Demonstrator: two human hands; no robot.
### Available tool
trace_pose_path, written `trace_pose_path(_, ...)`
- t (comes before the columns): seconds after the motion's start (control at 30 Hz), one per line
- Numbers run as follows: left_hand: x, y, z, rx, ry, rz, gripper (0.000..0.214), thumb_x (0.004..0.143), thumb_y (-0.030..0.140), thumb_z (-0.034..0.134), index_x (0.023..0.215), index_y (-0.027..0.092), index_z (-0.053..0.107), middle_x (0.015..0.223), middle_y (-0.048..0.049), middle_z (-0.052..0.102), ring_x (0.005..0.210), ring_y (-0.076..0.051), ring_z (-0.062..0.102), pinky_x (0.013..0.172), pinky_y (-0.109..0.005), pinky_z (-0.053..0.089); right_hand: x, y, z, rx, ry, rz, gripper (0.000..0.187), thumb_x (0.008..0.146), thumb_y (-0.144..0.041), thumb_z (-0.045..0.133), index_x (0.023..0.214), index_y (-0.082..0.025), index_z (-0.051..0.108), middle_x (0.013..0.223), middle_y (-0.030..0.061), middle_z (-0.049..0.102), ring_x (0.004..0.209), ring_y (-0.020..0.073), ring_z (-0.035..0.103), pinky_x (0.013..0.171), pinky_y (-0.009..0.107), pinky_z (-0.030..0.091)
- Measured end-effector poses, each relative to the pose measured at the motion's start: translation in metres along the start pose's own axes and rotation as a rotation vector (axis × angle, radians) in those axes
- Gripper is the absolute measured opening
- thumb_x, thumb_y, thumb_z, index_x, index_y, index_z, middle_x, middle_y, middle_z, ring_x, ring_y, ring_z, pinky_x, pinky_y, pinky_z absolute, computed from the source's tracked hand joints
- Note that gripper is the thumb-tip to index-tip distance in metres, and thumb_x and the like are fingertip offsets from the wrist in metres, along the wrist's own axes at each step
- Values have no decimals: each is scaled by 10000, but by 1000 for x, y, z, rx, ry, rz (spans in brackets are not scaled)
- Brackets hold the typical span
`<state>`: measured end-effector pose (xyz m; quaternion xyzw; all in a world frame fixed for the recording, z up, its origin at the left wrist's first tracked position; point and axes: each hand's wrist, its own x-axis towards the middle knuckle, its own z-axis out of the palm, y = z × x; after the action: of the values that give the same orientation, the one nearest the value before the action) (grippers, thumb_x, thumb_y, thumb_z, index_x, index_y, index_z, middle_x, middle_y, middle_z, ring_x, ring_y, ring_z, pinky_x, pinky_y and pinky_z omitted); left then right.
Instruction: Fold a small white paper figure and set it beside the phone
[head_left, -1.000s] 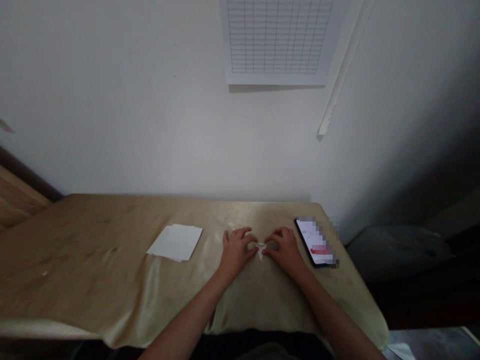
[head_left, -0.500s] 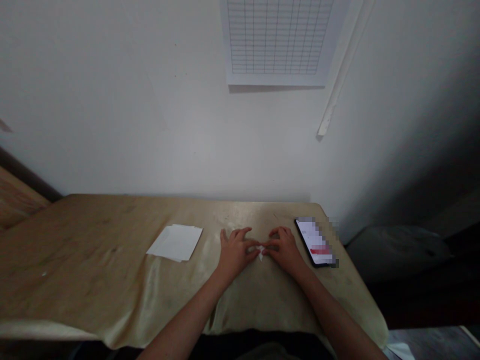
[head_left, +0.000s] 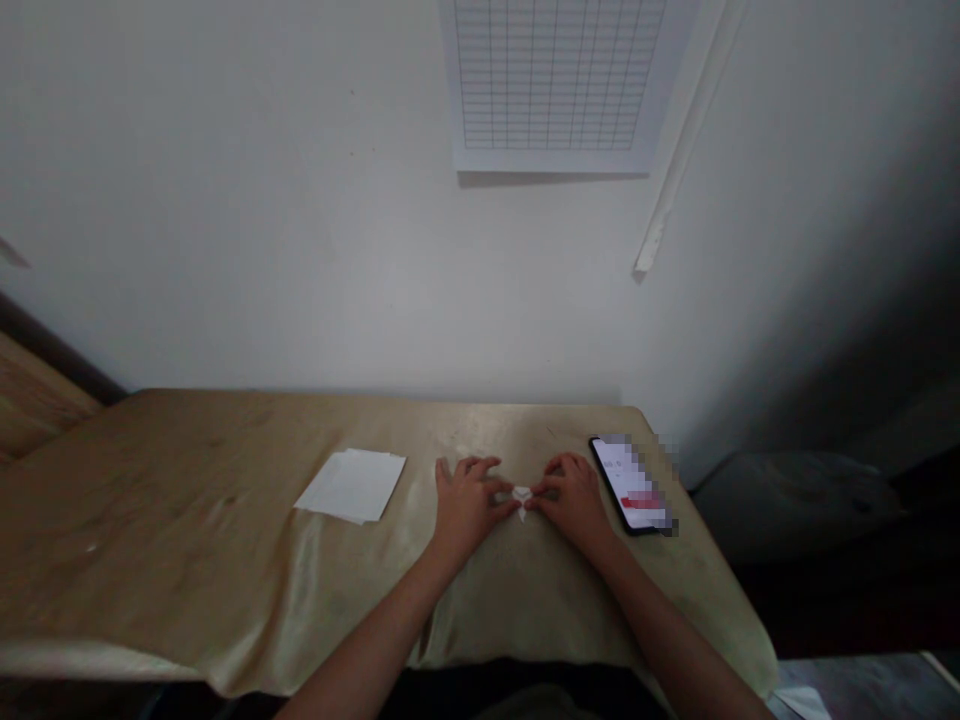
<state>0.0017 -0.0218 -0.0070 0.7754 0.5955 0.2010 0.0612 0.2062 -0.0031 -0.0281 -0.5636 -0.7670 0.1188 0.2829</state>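
1. The small folded paper sits low in the frame, just right of centre, between the left hand and the right hand. Each grip is a narrow pinch of thumb and forefinger, the left on the paper's left side, the right on its right side; the left hand's other fingers are spread clear.
2. If the two pinches pull apart unevenly, the paper could tear or its folds could spring open; so little of it shows between the fingertips that a small slip would matter.
3. If one thumb presses harder than the other, a crease could run crooked. The cloth over the desk is rucked at lower centre-left, so pressing there might give a soft, wavy fold.
4. A wide swing of the right hand could knock the phone, lying near the desk's right edge. A sweep leftward could scatter the loose, unevenly squared white sheets at lower left of centre.
5. No brand can be read. The phone's screen shows small dark characters and a red patch, partly pixelated and too blurred to make out.
6. The sheet on the wall, top centre-right, bears a ruled grid; I can read no writing in its cells.
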Motion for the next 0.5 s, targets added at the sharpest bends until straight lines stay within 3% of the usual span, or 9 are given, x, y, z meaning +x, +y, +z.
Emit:
trace_pose_path(0.23, 1, -2, 3, -39, -22, -26, 176, 781, 450, 791, 952, 407, 779, 1391, 23, 608, 1311, -327, 473, 1139, -752, 2, 0, 3, 1, 49, -16, 16, 100, 716, -350, 853, 753, -291, 781, 1043, 52, 639, 1123, 263, 507, 1025, 427, 367)
trace_pose_path(0.5, 7, -8, 1, -87, -80, -22, 250, 744, 465, 816, 979, 399, 766, 1432, 3, 566, 1347, -329, 437, 1128, -738, 79, 0, 6, 1, 95, 8, -12, 61, 793, -310, 788, 772, -256, 768, 1069, 68, 637, 1131, 258, 503, 1036, 417, 384)
